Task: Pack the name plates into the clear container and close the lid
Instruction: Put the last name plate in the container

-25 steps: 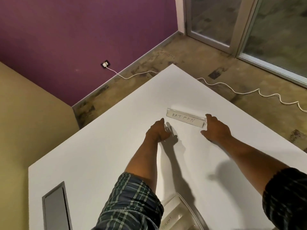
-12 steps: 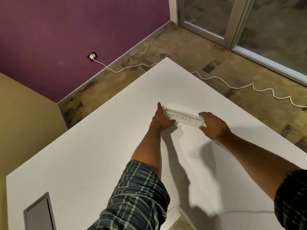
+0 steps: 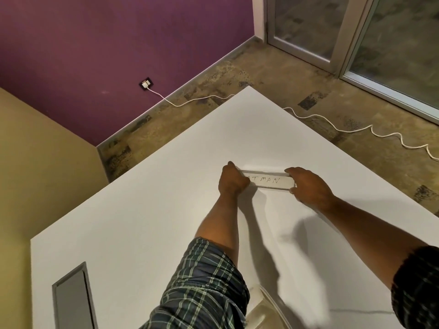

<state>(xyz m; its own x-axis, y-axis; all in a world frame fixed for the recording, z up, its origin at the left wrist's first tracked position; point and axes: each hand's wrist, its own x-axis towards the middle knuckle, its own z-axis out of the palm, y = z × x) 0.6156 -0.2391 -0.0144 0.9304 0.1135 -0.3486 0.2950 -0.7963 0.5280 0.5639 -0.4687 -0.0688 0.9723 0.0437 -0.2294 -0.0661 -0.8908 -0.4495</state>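
The white tabletop is seen at an angle, one corner pointing toward the far wall. Near its far middle lies a clear name plate with the hand-lettered letters "ATMAN" showing; whether it rests flat or is lifted off the surface cannot be told. The left hand grips its left end and the right hand pinches its right end. A grey rectangular panel is set flush into the tabletop near the left near edge. At the bottom edge, beside the left sleeve, part of a clear container sits on the tabletop, mostly cut off. Both arms cast shadows across the white surface.
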